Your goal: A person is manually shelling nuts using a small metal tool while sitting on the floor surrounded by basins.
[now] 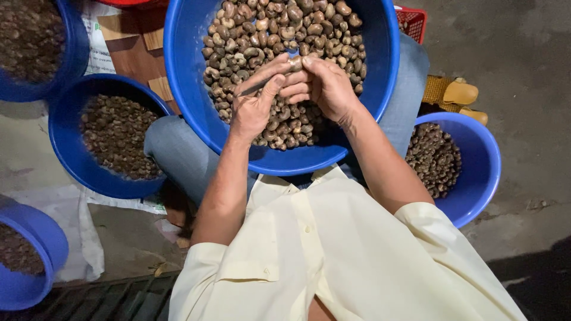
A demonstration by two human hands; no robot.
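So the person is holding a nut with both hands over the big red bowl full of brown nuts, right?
Not quite: the big bowl is blue, not red, as the head view shows. The rest holds: the left hand and right hand meet on one nut over the brown nuts.

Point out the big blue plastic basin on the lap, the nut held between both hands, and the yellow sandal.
Big blue plastic basin (380, 89): head view, bare right inner wall.
Brown raw nut (295, 63): head view, its visible top.
Yellow sandal (461, 93): head view, front strap.
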